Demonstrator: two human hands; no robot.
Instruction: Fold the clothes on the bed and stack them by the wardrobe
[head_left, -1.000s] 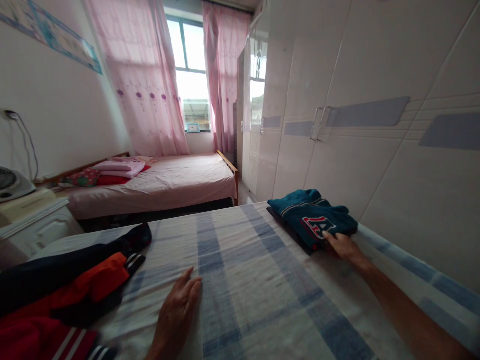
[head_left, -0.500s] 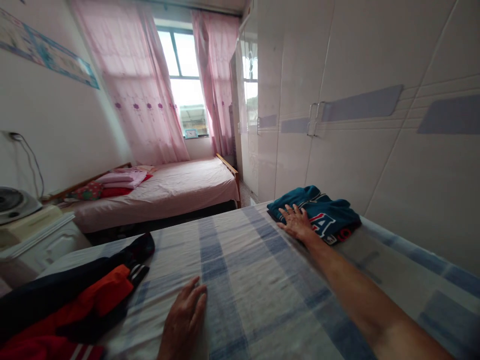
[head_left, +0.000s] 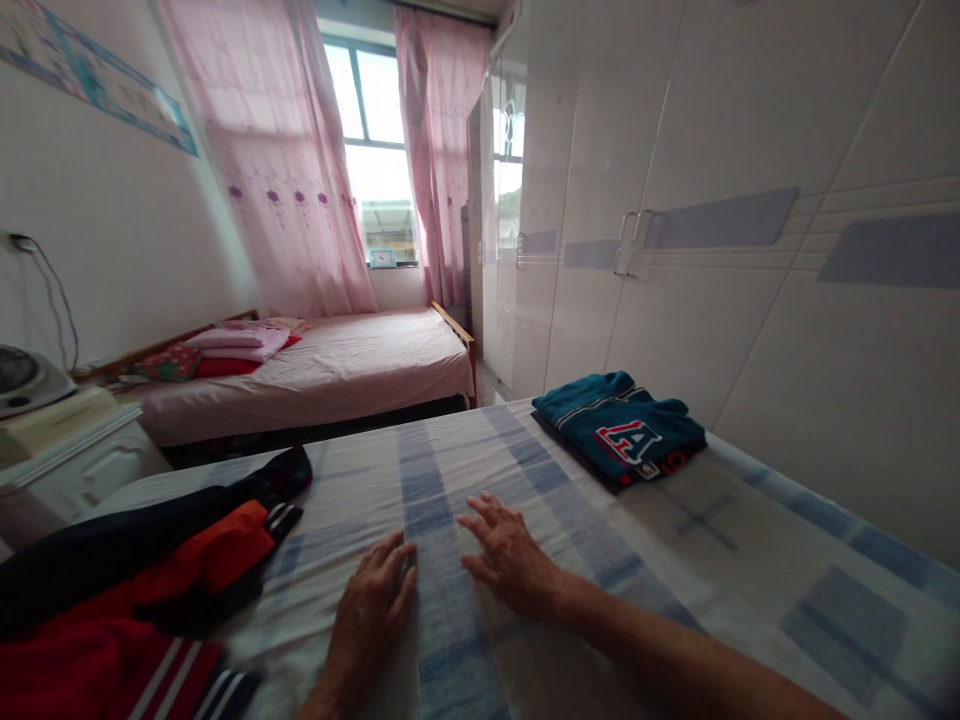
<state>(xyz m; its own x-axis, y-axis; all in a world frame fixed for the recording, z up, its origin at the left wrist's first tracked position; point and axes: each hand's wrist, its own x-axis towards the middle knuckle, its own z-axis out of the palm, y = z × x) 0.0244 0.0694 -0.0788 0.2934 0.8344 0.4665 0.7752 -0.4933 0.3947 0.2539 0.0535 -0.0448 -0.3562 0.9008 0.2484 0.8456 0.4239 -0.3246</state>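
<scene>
My left hand (head_left: 371, 610) rests low over the blue-and-white checked bedsheet (head_left: 442, 655), fingers stretched and holding nothing. To its right, my right hand (head_left: 510, 555) is also open over the sheet, with its fingers spread. Beyond it, near the bed's far right edge, a folded teal garment (head_left: 600, 410) with a red-and-white letter A lies on top of dark cloth. At the left, nearer my left hand, lie loose clothes: a dark garment (head_left: 150, 535), an orange one (head_left: 217, 550) and a red one with white-striped edging (head_left: 90, 665).
A white wardrobe (head_left: 720, 130) with metal handles runs along the right side. Across a gap stands another bed (head_left: 360, 355) with pink bedding and folded cloths. A white cabinet (head_left: 90, 470) with an appliance on top stands at the left. Pink curtains (head_left: 255, 130) flank the window.
My right hand has left the folded teal garment and come back left and nearer, beside my left hand. My left hand has barely moved.
</scene>
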